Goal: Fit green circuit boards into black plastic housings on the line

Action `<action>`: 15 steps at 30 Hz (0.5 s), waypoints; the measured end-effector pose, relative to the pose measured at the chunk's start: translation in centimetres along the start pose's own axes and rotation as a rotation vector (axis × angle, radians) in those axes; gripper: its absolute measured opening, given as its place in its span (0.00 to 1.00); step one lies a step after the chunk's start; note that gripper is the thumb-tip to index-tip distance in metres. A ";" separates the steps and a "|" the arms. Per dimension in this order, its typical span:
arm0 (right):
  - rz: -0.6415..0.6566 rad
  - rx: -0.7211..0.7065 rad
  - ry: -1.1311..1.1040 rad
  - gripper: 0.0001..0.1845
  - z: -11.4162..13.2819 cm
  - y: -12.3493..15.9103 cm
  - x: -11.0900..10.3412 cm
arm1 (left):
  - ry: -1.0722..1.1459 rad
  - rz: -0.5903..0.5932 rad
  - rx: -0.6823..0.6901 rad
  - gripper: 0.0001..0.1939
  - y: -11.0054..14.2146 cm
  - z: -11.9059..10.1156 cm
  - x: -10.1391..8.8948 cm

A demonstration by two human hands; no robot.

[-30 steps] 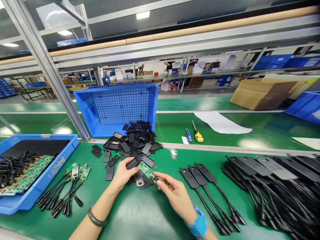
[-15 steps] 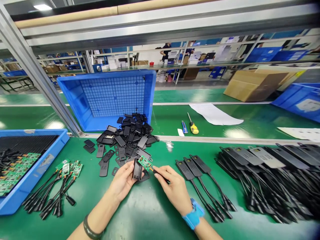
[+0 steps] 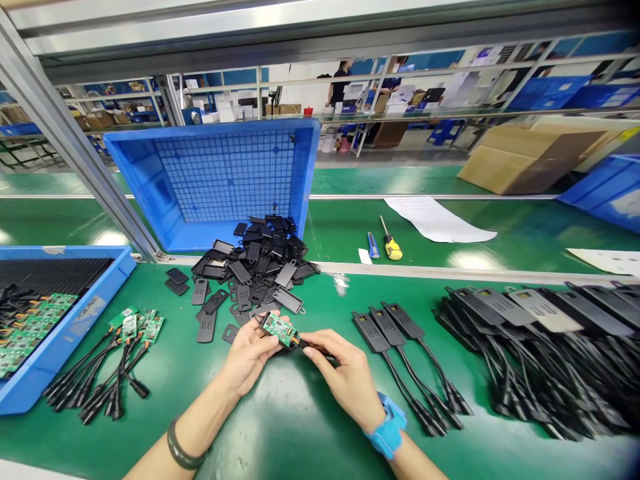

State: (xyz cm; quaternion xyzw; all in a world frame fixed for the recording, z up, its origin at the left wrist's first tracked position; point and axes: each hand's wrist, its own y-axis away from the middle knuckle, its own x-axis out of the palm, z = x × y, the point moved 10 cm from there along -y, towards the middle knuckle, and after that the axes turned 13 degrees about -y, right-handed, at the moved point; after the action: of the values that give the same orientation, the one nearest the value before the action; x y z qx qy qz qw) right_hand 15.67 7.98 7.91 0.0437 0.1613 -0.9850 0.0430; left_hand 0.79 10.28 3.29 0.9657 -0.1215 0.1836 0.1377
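One long green table is spread with electronic parts. At its far side, a large blue plastic crate is tipped over, and from its open mouth a heap of black plastic case pieces is spilled. A shallow blue plastic tray, filled partly with green circuit boards, is placed at the left. At the right, black cased units with cables are piled; three similar units are laid nearer the middle. Beyond them, a yellow-handled screwdriver is seen beside a blue cutter.

Between crate and near edge, a black plastic casing is gripped by the fingers of the left hand. A green circuit board is held over that casing, how far seated cannot be told. Its black cable is pinched by the fingers of the right hand.
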 end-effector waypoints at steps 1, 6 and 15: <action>0.004 -0.006 0.003 0.10 0.0 0.0 0.1 | -0.005 0.010 -0.001 0.27 0.1 0.0 0.2; 0.037 -0.031 0.049 0.12 -0.1 0.2 0.7 | -0.041 0.040 0.001 0.26 0.3 -0.2 0.9; 0.103 -0.050 0.136 0.13 -0.4 0.6 2.0 | -0.100 -0.110 0.052 0.18 -0.2 0.9 -0.1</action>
State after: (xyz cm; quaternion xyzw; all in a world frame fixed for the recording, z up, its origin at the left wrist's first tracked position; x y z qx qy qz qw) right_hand 13.82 7.36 7.16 0.1174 0.1860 -0.9719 0.0836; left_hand 1.03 10.20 2.43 0.9821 -0.0700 0.1302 0.1163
